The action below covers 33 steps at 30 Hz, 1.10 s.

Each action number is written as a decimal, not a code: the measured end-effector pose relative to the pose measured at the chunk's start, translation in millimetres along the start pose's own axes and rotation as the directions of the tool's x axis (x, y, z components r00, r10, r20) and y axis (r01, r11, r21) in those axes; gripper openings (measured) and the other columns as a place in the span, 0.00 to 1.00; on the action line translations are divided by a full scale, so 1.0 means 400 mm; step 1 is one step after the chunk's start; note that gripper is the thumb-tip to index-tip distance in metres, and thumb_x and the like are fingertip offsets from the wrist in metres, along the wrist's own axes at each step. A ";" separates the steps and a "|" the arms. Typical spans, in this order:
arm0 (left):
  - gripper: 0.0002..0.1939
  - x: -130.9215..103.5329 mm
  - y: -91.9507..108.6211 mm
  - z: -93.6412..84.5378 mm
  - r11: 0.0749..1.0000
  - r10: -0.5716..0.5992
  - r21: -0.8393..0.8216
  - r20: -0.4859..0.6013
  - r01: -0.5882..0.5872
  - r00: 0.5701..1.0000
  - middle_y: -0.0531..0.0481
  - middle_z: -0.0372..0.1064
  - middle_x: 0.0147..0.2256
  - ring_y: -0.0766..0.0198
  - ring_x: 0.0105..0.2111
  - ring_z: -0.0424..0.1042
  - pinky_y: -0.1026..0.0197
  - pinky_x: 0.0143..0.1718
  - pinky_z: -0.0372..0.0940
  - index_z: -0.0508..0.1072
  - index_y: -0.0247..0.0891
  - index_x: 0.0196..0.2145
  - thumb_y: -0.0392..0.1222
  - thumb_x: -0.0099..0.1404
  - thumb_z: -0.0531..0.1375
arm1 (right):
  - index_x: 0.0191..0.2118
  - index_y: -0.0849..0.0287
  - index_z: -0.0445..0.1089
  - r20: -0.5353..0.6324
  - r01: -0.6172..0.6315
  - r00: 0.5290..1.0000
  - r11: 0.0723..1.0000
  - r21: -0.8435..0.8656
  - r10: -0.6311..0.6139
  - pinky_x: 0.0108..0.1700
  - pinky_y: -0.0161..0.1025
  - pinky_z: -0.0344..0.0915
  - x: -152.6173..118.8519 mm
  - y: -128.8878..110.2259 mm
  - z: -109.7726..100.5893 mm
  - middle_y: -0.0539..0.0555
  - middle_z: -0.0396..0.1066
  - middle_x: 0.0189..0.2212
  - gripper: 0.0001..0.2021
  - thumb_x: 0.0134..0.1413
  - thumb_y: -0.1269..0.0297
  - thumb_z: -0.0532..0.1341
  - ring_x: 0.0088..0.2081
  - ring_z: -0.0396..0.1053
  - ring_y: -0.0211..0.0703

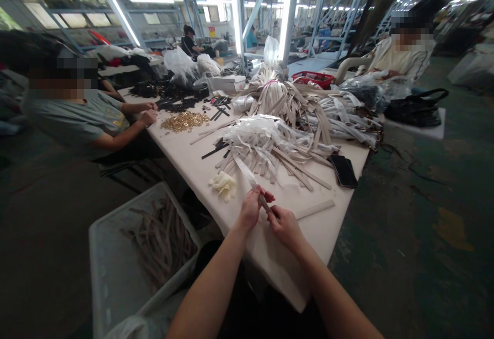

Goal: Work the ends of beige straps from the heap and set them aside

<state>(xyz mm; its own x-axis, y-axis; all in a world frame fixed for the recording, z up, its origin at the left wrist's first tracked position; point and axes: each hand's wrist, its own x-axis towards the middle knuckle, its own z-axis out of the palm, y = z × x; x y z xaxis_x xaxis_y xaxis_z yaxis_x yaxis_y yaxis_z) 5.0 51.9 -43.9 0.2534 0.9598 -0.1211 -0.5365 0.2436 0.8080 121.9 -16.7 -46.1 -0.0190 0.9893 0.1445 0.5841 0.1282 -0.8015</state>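
Observation:
A taupe strap (264, 204), its far part wrapped in white film (244, 170), runs between my two hands above the front of the table. My left hand (252, 208) is closed around its middle. At the strap's near end, the fingers of my right hand (284, 227) pinch it. Another taupe strap (316, 209) lies flat on the table just right of my right hand. Beyond my hands spreads a heap of straps, partly covered by white film (262, 136). Crumpled pale yellow gloves (223, 185) lie left of my left hand.
A plastic bin (101, 262) of taupe straps stands at lower left. Phones (343, 171) lie by the table's (247, 256) right edge. Gold metal pieces (185, 121) are piled before a co-worker (92, 118) at left. Another person (401, 61) sits at right behind a black bag (415, 107).

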 end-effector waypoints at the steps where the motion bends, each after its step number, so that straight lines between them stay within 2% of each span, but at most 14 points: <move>1: 0.19 0.003 0.003 0.001 1.000 0.012 0.004 0.000 -0.012 1.000 0.46 0.75 0.30 0.59 0.32 0.75 0.56 0.39 0.68 0.67 0.37 0.32 0.58 0.63 0.62 | 0.32 0.57 0.73 0.002 -0.002 1.000 1.000 0.004 0.002 0.34 0.35 0.62 -0.002 0.003 0.000 0.53 0.76 0.27 0.14 0.66 0.61 0.53 0.30 0.73 0.44; 3: 0.20 0.002 -0.006 0.006 1.000 -0.009 0.024 0.006 0.009 1.000 0.45 0.74 0.30 0.58 0.31 0.75 0.57 0.37 0.68 0.67 0.37 0.31 0.58 0.62 0.62 | 0.31 0.57 0.73 -0.001 -0.017 1.000 1.000 0.025 0.017 0.34 0.35 0.62 0.003 0.007 0.002 0.53 0.76 0.26 0.16 0.67 0.61 0.52 0.30 0.73 0.44; 8: 0.22 -0.001 -0.037 0.018 0.995 -0.070 0.071 -0.003 0.070 0.998 0.44 0.75 0.30 0.59 0.31 0.75 0.60 0.33 0.67 0.67 0.36 0.28 0.59 0.60 0.63 | 0.35 0.57 0.76 -0.032 -0.016 0.999 0.993 0.114 0.019 0.37 0.36 0.64 0.030 0.016 -0.007 0.56 0.78 0.34 0.16 0.66 0.59 0.52 0.34 0.75 0.46; 12: 0.20 0.020 -0.004 0.004 0.999 0.018 0.032 -0.014 -0.017 1.000 0.44 0.76 0.33 0.58 0.34 0.76 0.57 0.38 0.68 0.69 0.36 0.32 0.58 0.62 0.62 | 0.34 0.57 0.75 0.000 -0.014 1.000 0.998 0.063 0.014 0.33 0.35 0.62 0.022 0.025 -0.023 0.53 0.77 0.28 0.14 0.65 0.59 0.54 0.29 0.73 0.44; 15: 0.19 0.027 -0.010 -0.005 0.999 0.044 0.024 -0.020 -0.043 0.999 0.44 0.76 0.33 0.59 0.33 0.76 0.58 0.38 0.68 0.69 0.36 0.32 0.57 0.64 0.61 | 0.31 0.57 0.74 0.020 -0.028 0.999 0.999 0.047 0.027 0.31 0.34 0.62 0.029 0.028 -0.019 0.52 0.75 0.24 0.17 0.66 0.59 0.52 0.26 0.72 0.42; 20: 0.19 0.026 -0.048 -0.005 0.997 -0.037 0.060 -0.014 0.038 0.999 0.44 0.76 0.32 0.60 0.30 0.75 0.60 0.33 0.67 0.70 0.35 0.30 0.56 0.63 0.62 | 0.39 0.57 0.76 -0.028 0.016 1.000 0.997 0.076 -0.013 0.36 0.35 0.65 0.065 0.023 -0.010 0.56 0.78 0.34 0.15 0.66 0.59 0.53 0.33 0.75 0.46; 22: 0.19 0.035 -0.032 -0.007 0.999 -0.012 0.038 -0.015 0.012 1.000 0.43 0.76 0.33 0.59 0.32 0.75 0.59 0.35 0.67 0.70 0.35 0.31 0.56 0.64 0.62 | 0.40 0.57 0.76 -0.028 0.015 1.000 0.998 0.069 -0.014 0.37 0.35 0.65 0.064 0.023 -0.015 0.55 0.79 0.34 0.13 0.65 0.59 0.54 0.34 0.75 0.46; 26: 0.19 0.050 0.005 -0.010 0.998 0.060 0.006 -0.039 -0.060 0.997 0.42 0.77 0.35 0.58 0.35 0.76 0.57 0.40 0.68 0.70 0.35 0.33 0.56 0.64 0.62 | 0.35 0.56 0.75 -0.031 -0.004 1.000 1.000 0.010 0.005 0.35 0.35 0.63 0.048 0.031 -0.027 0.53 0.78 0.30 0.12 0.64 0.61 0.55 0.31 0.74 0.45; 33: 0.21 0.033 -0.046 0.010 0.997 -0.052 0.057 -0.021 0.053 0.998 0.41 0.77 0.34 0.60 0.29 0.75 0.61 0.31 0.66 0.69 0.34 0.29 0.58 0.61 0.63 | 0.34 0.58 0.75 -0.020 -0.020 1.000 0.996 0.086 0.021 0.31 0.35 0.63 0.076 0.038 -0.024 0.55 0.78 0.29 0.17 0.66 0.57 0.53 0.29 0.74 0.44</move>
<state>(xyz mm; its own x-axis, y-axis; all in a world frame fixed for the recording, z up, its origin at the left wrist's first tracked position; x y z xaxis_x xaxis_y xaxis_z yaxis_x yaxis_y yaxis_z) 21.5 59.3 -57.9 0.2636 0.9486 -0.1751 -0.4755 0.2857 0.8320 137.9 14.6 -48.3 0.0097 0.9903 0.1389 0.5126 0.1143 -0.8510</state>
